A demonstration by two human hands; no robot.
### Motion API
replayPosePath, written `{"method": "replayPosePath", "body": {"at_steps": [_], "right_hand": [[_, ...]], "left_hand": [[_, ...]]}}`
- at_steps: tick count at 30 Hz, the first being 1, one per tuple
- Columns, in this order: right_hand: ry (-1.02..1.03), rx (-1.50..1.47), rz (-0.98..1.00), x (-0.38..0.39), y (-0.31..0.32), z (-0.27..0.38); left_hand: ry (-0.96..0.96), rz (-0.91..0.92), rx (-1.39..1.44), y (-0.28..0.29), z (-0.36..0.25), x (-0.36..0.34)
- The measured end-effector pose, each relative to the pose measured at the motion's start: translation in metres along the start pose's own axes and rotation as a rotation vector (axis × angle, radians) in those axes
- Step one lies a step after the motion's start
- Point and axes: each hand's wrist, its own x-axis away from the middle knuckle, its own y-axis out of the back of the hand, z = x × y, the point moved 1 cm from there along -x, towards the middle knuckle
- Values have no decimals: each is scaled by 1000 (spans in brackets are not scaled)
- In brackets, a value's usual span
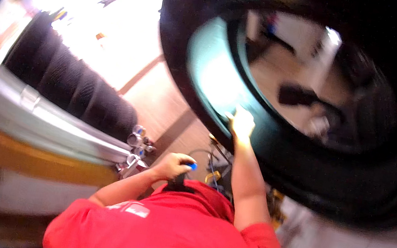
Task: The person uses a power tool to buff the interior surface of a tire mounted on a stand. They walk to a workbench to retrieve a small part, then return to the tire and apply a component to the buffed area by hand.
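A large black tire (276, 160) fills the upper right, tilted, its inner surface lit pale green-blue. My right hand (242, 124) reaches up to the tire's lit inside wall. Its fingers look curled in; glare and blur hide what they hold, if anything. Lower and to the left, in front of my waist, my left hand (170, 166) is closed around a small blue object (192, 166), pinched at the fingertips. The rest of that object is hidden by the hand.
Several black tires (72, 79) stand in a row at the left behind a long metal rail (53, 113). Round metal fittings (137, 140) cluster at the rail's end. Hoses and yellow parts (214, 171) lie between my arms. Through the tire's opening shows a dark flat object (295, 94).
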Motion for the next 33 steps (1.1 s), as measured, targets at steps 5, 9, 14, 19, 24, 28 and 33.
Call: {"method": "replayPosePath", "body": {"at_steps": [5,9,14,19,24,28,33], "right_hand": [[196,11,-193,-2,-40,-11],[235,28,-216,-4,-45,-12],[241,-8,-188,-14,-53,-25],[260,-138,-131,-2,-28,6],[416,-141,-149,-13,-41,-3],[427,-39,-152,-17,-52,-13],[328,-97,-110,-21,-66,-58]], "left_hand": [[-18,-31,138,1,4,11],[-39,-103,57,5,13,18],[21,-138,197,13,33,22],[70,-240,286,39,51,43],[172,-416,292,88,89,69],[219,-500,315,137,139,81],[242,-561,393,221,206,80]]}}
